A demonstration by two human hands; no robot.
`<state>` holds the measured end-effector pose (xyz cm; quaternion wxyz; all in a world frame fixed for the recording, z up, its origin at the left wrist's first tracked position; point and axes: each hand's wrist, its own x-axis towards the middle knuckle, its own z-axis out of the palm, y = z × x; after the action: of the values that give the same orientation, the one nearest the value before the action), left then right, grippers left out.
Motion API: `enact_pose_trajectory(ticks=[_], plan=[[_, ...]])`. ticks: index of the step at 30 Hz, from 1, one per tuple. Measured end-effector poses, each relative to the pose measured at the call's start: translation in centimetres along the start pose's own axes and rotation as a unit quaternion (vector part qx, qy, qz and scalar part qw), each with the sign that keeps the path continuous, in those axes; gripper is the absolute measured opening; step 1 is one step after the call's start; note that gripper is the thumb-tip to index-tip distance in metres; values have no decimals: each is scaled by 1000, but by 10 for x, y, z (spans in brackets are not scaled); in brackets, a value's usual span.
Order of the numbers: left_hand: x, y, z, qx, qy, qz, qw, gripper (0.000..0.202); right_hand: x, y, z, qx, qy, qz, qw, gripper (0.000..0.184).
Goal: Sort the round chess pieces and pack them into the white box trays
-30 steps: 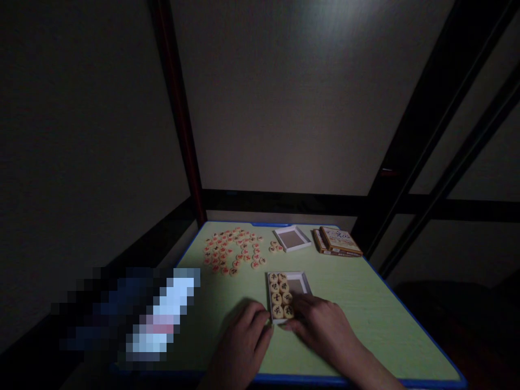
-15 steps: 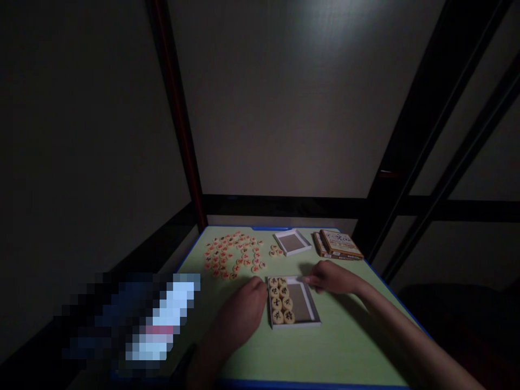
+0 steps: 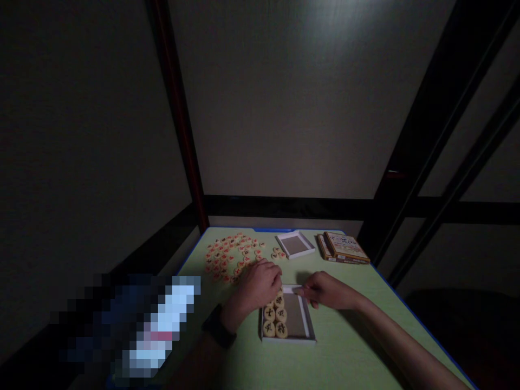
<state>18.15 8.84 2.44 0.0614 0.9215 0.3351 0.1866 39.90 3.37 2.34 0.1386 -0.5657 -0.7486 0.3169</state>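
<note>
On the green table (image 3: 349, 336), the left hand (image 3: 260, 284) rests curled over the far discs (image 3: 275, 319) in a white tray (image 3: 304, 335). The right hand (image 3: 325, 291) touches its far rim. Farther left, loose discs (image 3: 227, 254) lie scattered.

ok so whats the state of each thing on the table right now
near tray, open, left side filled with pieces
far tray, open, empty
loose pieces, flat, scattered far left
boxes, shut, stacked
left hand, curled over near tray's far-left corner
right hand, fingertips on near tray's far rim
</note>
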Motion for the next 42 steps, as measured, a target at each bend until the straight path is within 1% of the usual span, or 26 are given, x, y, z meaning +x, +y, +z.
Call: enact_pose_trajectory(ticks=[4,7,9,11,13,16,18,21,24,27,30,34,39,42], plan=[[-4,4,-2,-11,-12,-9,1000,23,0,-4,3,1,-6,-3,1000,69],[-6,8,-4,-5,-25,-9,1000,23,2,-1,-1,5,-15,-13,1000,67],[-7,11,-6,1,-30,-7,1000,22,6,2,-6,-16,4,-20,1000,64],[-8,13,-7,8,-33,-5,999,21,14,4,-14,-60,36,-31,997,58],[-9,15,-8,12,-39,-2,999,21,28,3,-21,-111,66,-43,991,46],[-10,16,-9,13,-47,0,999,20,56,-5,-30,-162,105,-51,980,29],[-11,16,-10,13,-55,-5,998,20,76,-13,-34,-192,112,-46,974,24],[-11,18,-13,18,-69,-14,997,21,104,-21,-36,-247,115,-21,962,20],[-11,19,-14,26,-75,-19,997,20,124,-21,-39,-254,118,-12,960,21],[-12,20,-13,31,-77,-13,996,19,134,-15,-41,-247,116,-3,962,26],[-13,20,-13,33,-87,-6,996,19,138,-11,-42,-237,105,2,966,28],[-12,22,-14,42,-97,-4,994,19,142,-12,-41,-223,77,-6,972,28],[-12,22,-12,34,-91,-4,995,21,146,-14,-43,-218,56,-11,974,30],[-12,21,-12,36,-88,-5,995,21,144,-15,-45,-227,49,-16,973,29]])
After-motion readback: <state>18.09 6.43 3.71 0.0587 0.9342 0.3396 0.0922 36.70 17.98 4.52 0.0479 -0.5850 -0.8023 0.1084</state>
